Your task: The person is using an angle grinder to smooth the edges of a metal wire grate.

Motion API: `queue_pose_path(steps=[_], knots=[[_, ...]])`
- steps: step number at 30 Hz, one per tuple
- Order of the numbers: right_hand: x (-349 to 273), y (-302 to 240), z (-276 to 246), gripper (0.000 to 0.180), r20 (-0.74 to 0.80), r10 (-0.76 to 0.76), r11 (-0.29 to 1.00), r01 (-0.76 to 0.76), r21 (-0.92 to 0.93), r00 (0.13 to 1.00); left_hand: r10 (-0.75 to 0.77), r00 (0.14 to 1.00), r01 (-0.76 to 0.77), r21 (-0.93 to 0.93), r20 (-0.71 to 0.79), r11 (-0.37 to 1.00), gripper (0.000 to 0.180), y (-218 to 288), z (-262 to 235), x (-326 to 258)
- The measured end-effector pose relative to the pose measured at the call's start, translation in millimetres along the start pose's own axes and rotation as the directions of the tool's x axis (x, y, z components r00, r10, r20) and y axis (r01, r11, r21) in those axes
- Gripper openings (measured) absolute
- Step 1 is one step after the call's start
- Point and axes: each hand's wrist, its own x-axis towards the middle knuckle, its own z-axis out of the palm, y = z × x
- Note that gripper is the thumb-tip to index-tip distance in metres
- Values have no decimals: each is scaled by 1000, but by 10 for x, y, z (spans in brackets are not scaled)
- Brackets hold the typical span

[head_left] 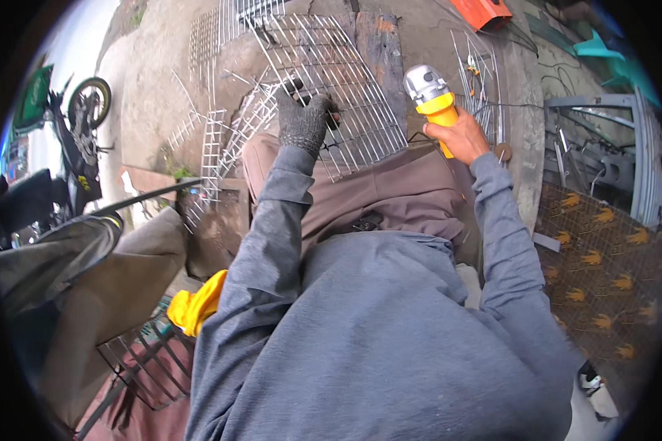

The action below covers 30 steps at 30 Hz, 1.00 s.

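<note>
"Where was the wire grid [360,110]?"
"Its near edge lay over my trousers [390,191]. My gloved left hand [304,117] curled at its bars; whether it gripped, I couldn't tell. My bare right hand [463,137] gripped a yellow-and-silver power tool [440,110], right of the grid."
"And around it?"
"Narrow grid strips [212,143] left, a motorcycle [84,143] farther left, thin rods [484,88] right."

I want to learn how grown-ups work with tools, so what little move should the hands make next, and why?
Maybe the right hand should ease the yellow power tool left, toward the wire grid. The tool is in that hand but off to the grid's right, while the gloved left hand is at the grid, seemingly steadying it.
</note>
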Motion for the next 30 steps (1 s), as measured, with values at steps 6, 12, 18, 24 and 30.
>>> queue_pose_path(steps=[6, 12, 18, 24, 30], knots=[[-437, 5, -41, 65, 110, 33, 999, -32, -7, 993, -34, 997, 31, -49, -68, 998, 53, -108, -131, 0], [-782, -87, 135, 64, 92, 119, 986, -106, -127, 989, -113, 985, 135, 174, -126, 976, 47, -145, -85, 2], [-906, -88, 180, 52, 75, 81, 972, -62, -226, 994, 136, 972, -35, 451, -194, 892, 44, -320, 85, 141], [-924, -69, 199, 53, 42, 140, 960, -125, -251, 989, 97, 979, 11, 527, -177, 850, 45, -131, 135, 75], [-830, -134, 237, 66, 72, 180, 962, -160, -222, 981, -101, 987, 137, 327, -124, 935, 46, 201, 199, -100]])
